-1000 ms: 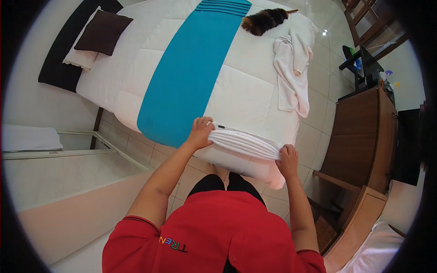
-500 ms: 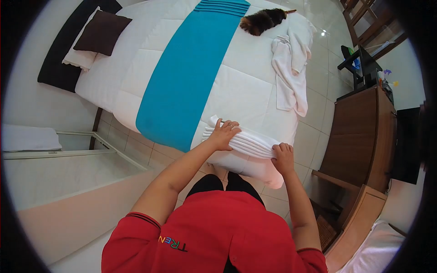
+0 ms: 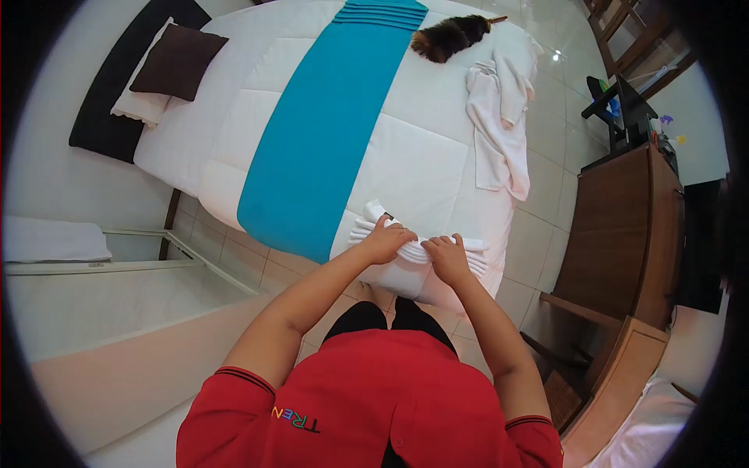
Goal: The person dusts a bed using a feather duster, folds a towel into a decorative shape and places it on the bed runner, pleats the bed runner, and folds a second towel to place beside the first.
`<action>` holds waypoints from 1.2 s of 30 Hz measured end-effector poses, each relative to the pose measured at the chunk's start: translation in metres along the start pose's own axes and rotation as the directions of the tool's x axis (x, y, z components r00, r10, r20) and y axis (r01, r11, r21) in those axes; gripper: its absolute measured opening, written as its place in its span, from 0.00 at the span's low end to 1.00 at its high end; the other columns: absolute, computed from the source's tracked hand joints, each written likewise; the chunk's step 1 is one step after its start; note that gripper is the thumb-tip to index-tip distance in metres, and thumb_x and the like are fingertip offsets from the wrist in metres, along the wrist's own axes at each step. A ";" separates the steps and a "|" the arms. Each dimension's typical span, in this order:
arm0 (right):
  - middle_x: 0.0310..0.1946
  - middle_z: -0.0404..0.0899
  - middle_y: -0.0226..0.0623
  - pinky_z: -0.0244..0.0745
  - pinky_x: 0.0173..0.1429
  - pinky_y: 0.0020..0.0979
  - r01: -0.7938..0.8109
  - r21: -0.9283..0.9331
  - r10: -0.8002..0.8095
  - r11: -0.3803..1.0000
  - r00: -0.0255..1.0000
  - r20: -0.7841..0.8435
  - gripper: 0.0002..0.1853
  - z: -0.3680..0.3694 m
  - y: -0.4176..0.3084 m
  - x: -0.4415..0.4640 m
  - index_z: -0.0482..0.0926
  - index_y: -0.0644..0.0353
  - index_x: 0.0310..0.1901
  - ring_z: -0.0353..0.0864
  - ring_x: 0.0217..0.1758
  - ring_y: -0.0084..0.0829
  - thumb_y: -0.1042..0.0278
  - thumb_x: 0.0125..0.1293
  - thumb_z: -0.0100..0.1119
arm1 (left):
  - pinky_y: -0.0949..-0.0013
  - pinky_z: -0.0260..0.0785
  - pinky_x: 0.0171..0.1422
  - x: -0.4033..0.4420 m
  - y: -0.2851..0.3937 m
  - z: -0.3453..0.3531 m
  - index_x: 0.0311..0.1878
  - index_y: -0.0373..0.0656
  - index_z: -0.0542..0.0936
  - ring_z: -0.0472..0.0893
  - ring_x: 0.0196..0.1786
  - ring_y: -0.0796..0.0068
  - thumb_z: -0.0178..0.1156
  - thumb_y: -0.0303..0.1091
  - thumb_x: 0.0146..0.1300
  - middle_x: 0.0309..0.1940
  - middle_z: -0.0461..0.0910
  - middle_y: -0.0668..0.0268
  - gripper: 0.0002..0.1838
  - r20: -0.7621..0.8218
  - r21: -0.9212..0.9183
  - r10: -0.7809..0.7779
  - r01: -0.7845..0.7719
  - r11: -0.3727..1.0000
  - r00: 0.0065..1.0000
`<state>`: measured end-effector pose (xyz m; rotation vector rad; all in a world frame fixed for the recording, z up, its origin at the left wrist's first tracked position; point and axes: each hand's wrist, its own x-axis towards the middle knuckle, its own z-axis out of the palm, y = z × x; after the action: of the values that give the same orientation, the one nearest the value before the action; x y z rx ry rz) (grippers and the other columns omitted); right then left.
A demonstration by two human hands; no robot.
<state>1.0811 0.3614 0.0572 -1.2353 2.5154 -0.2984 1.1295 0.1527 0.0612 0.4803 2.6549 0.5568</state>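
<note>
A white towel (image 3: 474, 256) lies in narrow pleats near the close edge of the bed (image 3: 425, 156). My left hand (image 3: 387, 241) grips it left of its middle, fingers curled over the folds. Close beside it, my right hand (image 3: 448, 256) grips the pleats with bent fingers; the undersides of both grips are hidden. One end of the towel sticks up past my left hand, and both ends fan out beyond my hands.
A blue runner (image 3: 312, 140) crosses the bed. Another white towel (image 3: 499, 148) is spread loosely near the bed's right edge, below a dark feather duster (image 3: 451, 39). A brown cushion (image 3: 178, 62) rests by the headboard. Wooden furniture (image 3: 605, 226) stands at right.
My right hand has moved left from the towel's right end to beside my left hand. The towel's middle is now bunched, with its ends fanning out.
</note>
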 end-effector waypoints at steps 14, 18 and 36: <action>0.47 0.69 0.39 0.70 0.53 0.37 0.006 -0.073 -0.008 0.997 1.000 -0.018 0.13 -0.092 -0.039 0.000 0.78 0.56 0.39 0.73 0.50 0.41 0.74 0.47 0.62 | 0.60 0.64 0.59 -0.018 0.017 -0.033 0.53 0.42 0.75 0.76 0.51 0.55 0.65 0.34 0.41 0.46 0.79 0.55 0.30 -0.056 -0.528 -0.014 -0.018 0.849 0.998; 0.51 0.66 0.50 0.76 0.47 0.43 -0.117 0.263 0.085 0.958 0.988 0.130 0.26 -0.116 -0.056 0.005 0.75 0.62 0.40 0.77 0.43 0.53 0.63 0.38 0.75 | 0.61 0.68 0.56 -0.023 0.017 -0.050 0.50 0.41 0.77 0.77 0.50 0.55 0.65 0.34 0.41 0.44 0.79 0.54 0.27 -0.122 -0.527 -0.065 -0.009 0.850 0.990; 0.54 0.70 0.36 0.62 0.68 0.44 0.413 0.173 -0.403 0.894 0.911 -0.092 0.24 -0.129 -0.121 0.171 0.76 0.57 0.39 0.69 0.58 0.45 0.67 0.35 0.73 | 0.31 0.20 0.70 -0.084 -0.147 -0.175 0.71 0.61 0.52 0.35 0.76 0.58 0.75 0.42 0.27 0.73 0.42 0.61 0.62 -0.098 0.007 0.047 -0.047 0.999 0.994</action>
<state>1.0234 0.1583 0.1826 -1.6862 2.1833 -0.6618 1.0904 -0.0619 0.1694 0.5310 2.7448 0.6032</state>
